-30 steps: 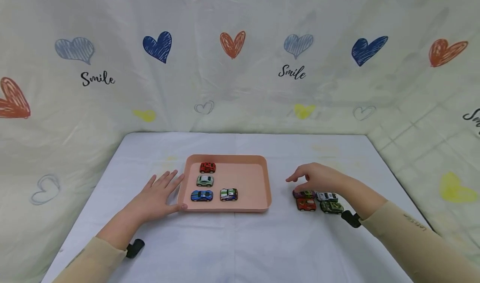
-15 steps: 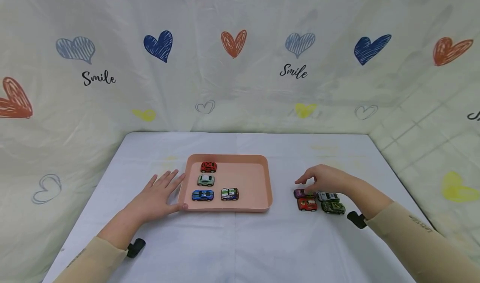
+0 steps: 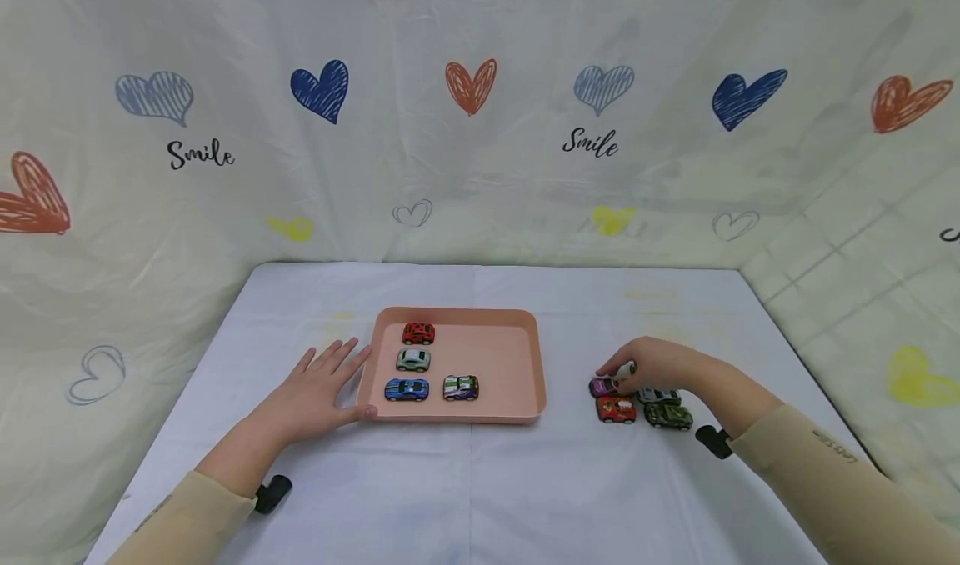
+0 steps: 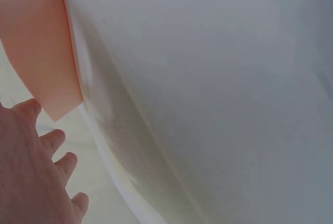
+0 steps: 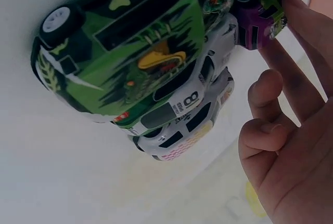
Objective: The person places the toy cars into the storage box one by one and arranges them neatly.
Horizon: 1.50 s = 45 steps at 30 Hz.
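My left hand (image 3: 318, 392) lies with spread fingers at the left side of a pink tray (image 3: 504, 367), its thumb at the near corner. The left wrist view shows its fingertips beside the tray's wall (image 4: 44, 52). My right hand (image 3: 667, 365) pinches a purple toy car (image 3: 602, 387) between thumb and index finger, at the left of a tight cluster. In the right wrist view, its other fingers (image 5: 265, 133) curl loosely. Against the purple car stand a red toy car (image 3: 617, 410), a green toy car (image 3: 669, 416) and a white one (image 5: 192, 96) marked 8.
Inside the tray, a red car (image 3: 418, 333), a pale green car (image 3: 413, 360) and a blue car (image 3: 407, 390) form a left column. A white-and-green car (image 3: 461, 388) stands right of the blue one. Another pale car (image 5: 182, 130) sits behind the numbered one.
My right hand has come down and slightly right, its thumb and index finger closing on the purple car. The left hand stays at the tray.
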Tool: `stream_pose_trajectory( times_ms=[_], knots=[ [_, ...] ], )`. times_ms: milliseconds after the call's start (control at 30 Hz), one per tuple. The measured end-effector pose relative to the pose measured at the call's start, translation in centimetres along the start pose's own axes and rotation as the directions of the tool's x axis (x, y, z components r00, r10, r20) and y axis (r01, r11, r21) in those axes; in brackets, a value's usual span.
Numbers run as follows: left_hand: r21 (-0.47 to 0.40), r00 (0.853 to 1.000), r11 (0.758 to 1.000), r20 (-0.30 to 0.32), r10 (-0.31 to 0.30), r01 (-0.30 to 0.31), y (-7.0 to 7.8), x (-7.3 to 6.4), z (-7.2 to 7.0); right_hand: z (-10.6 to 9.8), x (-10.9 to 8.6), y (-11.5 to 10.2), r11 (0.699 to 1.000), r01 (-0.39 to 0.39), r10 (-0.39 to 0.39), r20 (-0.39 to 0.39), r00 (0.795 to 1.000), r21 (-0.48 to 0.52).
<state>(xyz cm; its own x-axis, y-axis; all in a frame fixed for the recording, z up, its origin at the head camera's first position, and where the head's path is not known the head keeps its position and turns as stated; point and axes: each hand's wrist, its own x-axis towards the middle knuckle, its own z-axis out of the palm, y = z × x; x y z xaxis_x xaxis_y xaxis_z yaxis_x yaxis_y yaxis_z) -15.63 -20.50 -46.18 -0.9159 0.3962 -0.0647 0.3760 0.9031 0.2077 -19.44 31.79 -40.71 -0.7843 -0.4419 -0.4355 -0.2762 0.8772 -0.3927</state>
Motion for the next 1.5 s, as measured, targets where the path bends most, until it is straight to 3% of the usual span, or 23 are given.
stream_pose_trajectory(
  times_ms=[500, 1133, 1500],
  knots=[
    [0.008, 1.0, 1.0, 0.002, -0.004, 0.004, -0.1, 0.1, -0.1, 1.0, 0.6, 0.8, 0.996, 0.02, -0.024, -0.036, 0.999, -0.083],
    [0.013, 1.0, 1.0, -0.007, 0.013, -0.013, -0.4, 0.0, 0.4, 0.4, 1.6, 2.5, 0.996, 0.025, -0.021, -0.041, 0.999, 0.083],
    [0.03, 1.0, 1.0, -0.006, 0.003, -0.003, -0.7, 0.2, 0.7, -1.1, 2.0, 1.6, 0.992, 0.028, -0.024, -0.031, 0.999, 0.127]
  ],
)
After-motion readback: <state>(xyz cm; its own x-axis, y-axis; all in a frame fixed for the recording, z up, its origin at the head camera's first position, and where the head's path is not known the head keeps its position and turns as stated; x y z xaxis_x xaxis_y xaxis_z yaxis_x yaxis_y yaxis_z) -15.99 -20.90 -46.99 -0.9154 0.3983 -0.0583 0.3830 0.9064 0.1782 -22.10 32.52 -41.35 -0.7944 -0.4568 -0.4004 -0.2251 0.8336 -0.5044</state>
